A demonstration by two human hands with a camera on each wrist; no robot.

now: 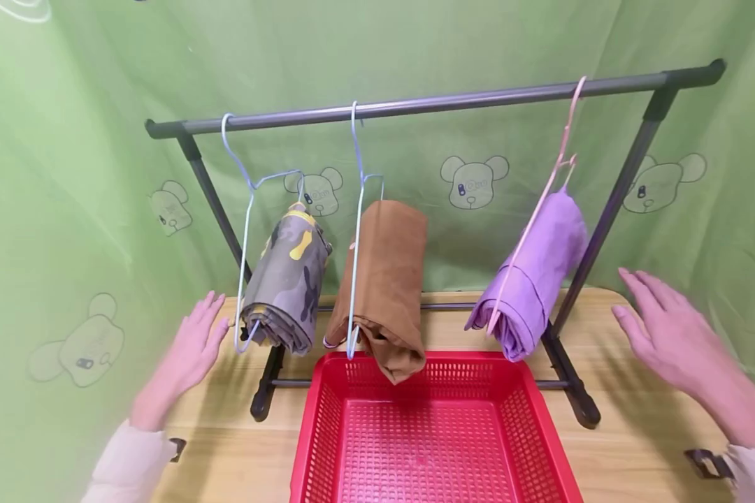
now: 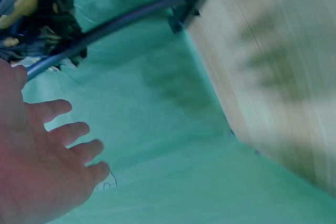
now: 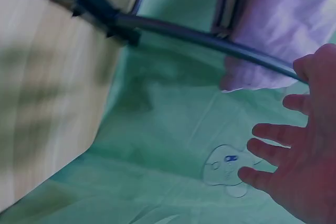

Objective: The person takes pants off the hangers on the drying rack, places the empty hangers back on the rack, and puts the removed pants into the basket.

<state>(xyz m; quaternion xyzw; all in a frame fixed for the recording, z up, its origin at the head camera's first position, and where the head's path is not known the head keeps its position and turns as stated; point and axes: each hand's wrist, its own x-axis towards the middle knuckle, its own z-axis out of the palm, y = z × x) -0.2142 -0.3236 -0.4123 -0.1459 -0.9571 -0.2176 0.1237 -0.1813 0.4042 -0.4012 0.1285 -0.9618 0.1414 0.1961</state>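
The left hand, spread and holding nothing, is just beside the rolled camouflage cloth; the right hand, likewise spread and empty, has the purple cloth to its left, the brown cloth between both. Hangers hooked over the rail seemingly bear all three, so neither hand need support them, and the red basket rests low between the hands on the tabletop.
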